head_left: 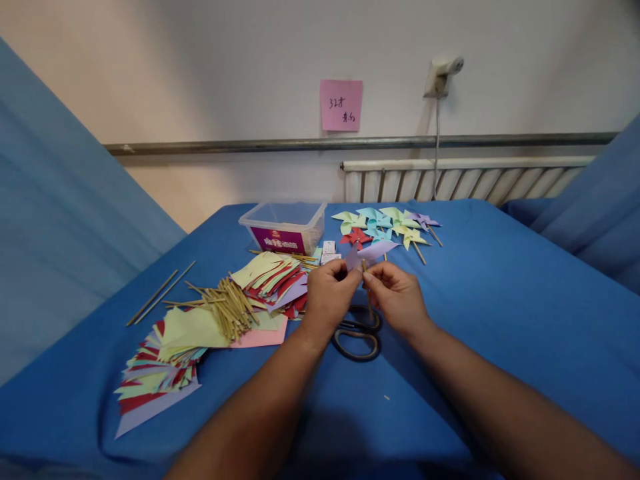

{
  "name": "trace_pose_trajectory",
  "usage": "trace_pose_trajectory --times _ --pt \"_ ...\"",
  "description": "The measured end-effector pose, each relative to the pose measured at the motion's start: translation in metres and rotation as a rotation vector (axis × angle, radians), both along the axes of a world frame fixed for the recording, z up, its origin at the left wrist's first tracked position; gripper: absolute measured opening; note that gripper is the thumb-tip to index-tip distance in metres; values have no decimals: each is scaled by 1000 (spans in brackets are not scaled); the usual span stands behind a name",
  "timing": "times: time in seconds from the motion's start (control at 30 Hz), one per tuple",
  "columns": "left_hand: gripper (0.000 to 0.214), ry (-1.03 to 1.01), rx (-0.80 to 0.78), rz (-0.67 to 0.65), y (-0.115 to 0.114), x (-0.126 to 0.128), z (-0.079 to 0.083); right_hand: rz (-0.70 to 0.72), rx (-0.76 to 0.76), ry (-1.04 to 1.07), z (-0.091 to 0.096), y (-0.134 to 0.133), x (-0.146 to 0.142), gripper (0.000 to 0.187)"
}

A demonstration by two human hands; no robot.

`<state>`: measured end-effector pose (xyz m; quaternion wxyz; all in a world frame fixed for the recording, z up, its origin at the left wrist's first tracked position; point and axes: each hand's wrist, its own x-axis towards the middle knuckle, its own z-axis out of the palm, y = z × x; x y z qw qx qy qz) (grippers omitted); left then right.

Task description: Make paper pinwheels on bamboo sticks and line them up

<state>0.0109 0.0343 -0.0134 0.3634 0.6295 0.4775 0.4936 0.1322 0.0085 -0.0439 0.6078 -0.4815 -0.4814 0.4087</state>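
My left hand pinches a purple paper pinwheel by its near side. Against it, the fingers of my right hand are closed on a thin wooden stick, which points down toward the table. How the stick meets the paper is partly hidden by my fingers. Black-handled scissors lie just below my hands, their blades hidden under the left hand. Beyond my hands lie several finished-looking pinwheels in green, blue, yellow and purple, with a red pinwheel among them.
A clear plastic box stands at the back, with small white boxes beside it. On the left are a pile of short sticks, stacks of cut coloured paper and two longer rods. A radiator is behind the table.
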Motion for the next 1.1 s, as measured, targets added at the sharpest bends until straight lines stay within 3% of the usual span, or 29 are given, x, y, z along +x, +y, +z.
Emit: trace_pose_trajectory --times 0.3,0.6,0.87,1.1 --pt "30 -9 -23 -26 2 -3 1 -53 95 -161 -7 4 3 22" --pt "34 52 -10 32 6 -4 -2 -115 167 -369 -5 1 4 18" --pt "32 10 -49 37 6 -3 2 -80 88 -257 -10 4 1 19" --pt "33 -125 -237 -9 15 -4 -12 -28 -17 -105 -10 8 1 27"
